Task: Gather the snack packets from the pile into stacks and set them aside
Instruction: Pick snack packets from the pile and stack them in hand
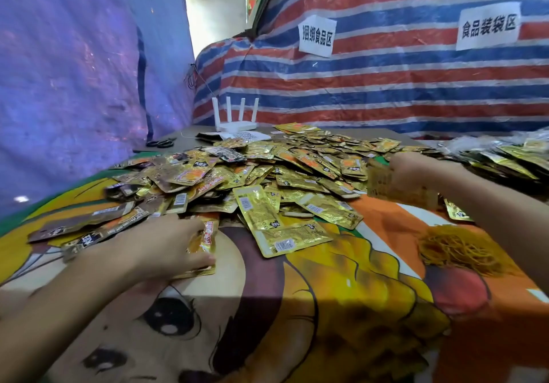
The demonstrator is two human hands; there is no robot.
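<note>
Left hand (166, 246) and right hand (413, 171) each grip a thin stack of gold foil snack packets (205, 241); most of the pile (267, 171) is not yet gathered.

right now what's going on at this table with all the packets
A person is sorting a big pile of gold snack packets on a cartoon-print cloth. The left hand grips a few packets at the pile's near edge; the right hand holds a blurred stack above its right side. A heap of thin orange bands lies beside the right arm.
</note>
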